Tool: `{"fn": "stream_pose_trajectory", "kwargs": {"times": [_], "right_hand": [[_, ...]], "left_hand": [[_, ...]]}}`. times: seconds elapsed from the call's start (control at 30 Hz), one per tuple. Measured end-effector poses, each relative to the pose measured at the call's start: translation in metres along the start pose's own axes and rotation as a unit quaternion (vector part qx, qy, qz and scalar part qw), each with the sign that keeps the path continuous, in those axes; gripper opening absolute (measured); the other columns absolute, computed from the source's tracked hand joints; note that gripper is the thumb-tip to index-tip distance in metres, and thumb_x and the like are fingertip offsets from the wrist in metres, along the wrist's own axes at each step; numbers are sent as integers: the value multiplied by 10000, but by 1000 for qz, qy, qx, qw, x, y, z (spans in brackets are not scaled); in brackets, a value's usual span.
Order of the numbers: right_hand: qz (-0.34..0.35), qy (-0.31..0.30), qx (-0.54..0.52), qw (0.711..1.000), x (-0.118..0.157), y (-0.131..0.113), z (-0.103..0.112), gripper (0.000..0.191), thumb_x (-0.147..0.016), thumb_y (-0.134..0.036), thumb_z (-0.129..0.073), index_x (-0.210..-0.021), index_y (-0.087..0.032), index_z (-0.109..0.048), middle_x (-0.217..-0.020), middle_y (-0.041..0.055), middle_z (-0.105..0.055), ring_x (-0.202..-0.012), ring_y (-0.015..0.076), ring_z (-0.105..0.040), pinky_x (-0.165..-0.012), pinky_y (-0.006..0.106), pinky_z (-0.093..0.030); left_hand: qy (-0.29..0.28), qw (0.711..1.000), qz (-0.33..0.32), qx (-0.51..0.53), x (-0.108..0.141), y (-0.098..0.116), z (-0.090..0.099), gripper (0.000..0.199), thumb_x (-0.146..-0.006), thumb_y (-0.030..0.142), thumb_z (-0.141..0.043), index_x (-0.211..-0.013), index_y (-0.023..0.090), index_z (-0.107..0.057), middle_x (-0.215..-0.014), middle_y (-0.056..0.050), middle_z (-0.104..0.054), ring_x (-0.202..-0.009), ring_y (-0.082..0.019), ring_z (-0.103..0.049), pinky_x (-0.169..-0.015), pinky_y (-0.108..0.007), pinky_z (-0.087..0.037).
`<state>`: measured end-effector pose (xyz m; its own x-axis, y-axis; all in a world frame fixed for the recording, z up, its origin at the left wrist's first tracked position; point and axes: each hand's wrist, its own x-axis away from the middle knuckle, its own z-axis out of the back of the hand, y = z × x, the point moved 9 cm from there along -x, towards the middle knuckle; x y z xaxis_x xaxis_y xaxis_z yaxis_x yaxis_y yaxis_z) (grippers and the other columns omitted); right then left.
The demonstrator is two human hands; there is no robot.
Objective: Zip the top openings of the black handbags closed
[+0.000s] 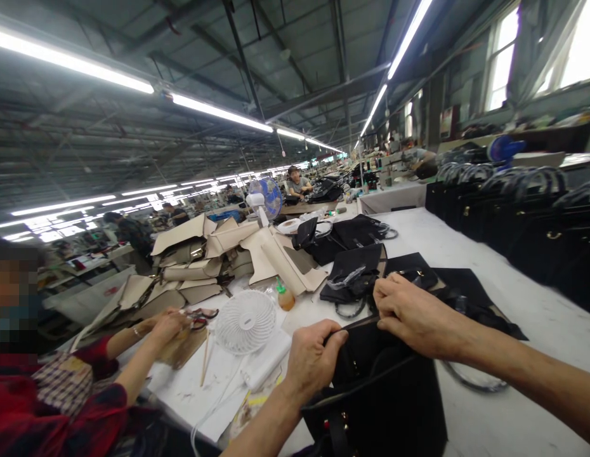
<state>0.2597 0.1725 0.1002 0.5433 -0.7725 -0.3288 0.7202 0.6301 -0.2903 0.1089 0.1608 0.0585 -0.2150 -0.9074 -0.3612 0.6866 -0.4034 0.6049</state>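
A black handbag point(385, 400) with small gold-coloured fittings stands before me at the near edge of the white table. My left hand point(314, 355) pinches the bag's upper rim on its left side, thumb on top. At the far right corner of the same rim, my right hand point(413, 314) is closed with its fingers curled on the edge. Between both hands the bag's mouth gapes a little, and its inside is dark. Just beyond my right hand lie more black bag pieces point(354, 270), one with clear plastic film on it.
A white fan point(247, 322) and a small bottle of amber liquid point(285, 297) stand left of the bag. Beige panels point(190, 266) are heaped behind them. Finished-looking black bags point(514, 216) line the right side. A co-worker's hands point(166, 327) hold scissors point(200, 317) at left.
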Motion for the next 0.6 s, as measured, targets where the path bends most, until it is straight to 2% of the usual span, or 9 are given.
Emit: {"fn": "stream_pose_trajectory", "kwargs": {"times": [0.1,0.23,0.43,0.5,0.6], "right_hand": [[-33,16,-15,999,-1,8,-2,220,-770,-196,-562,-574,-174,-465,-792,30,-532,-768,149,-468,-700,279,-373],[-67,9,-33,997,-2,17,-9,194,-755,-200,-561,-598,-183,-447,-750,10,-548,-655,114,-491,-652,256,-373],[-79,6,-6,997,0,15,-7,197,-757,-198,-553,-599,-183,-436,-758,9,-584,-643,111,-526,-632,250,-355],[-83,5,8,996,1,12,-5,203,-764,-189,-542,-592,-181,-434,-764,14,-589,-661,117,-539,-633,251,-352],[-93,1,17,996,5,8,-2,201,-767,-183,-534,-590,-179,-439,-765,17,-588,-686,124,-552,-637,249,-356]], "left_hand": [[1,1000,5,6,1,0,1,224,-843,310,-515,-742,185,-671,-655,5,-646,-615,-123,-563,-610,-214,-379],[-3,1000,10,7,3,1,1,230,-844,317,-508,-731,181,-655,-627,11,-618,-602,-120,-547,-598,-211,-370],[-2,1000,14,2,5,0,0,241,-847,331,-498,-697,174,-602,-559,28,-534,-553,-106,-493,-566,-209,-344],[-18,1000,18,6,6,1,-2,235,-845,333,-502,-694,173,-585,-531,39,-496,-523,-96,-459,-535,-203,-325],[-74,996,18,40,3,8,-7,188,-818,334,-544,-737,174,-600,-550,42,-519,-505,-89,-451,-497,-192,-315]]}}
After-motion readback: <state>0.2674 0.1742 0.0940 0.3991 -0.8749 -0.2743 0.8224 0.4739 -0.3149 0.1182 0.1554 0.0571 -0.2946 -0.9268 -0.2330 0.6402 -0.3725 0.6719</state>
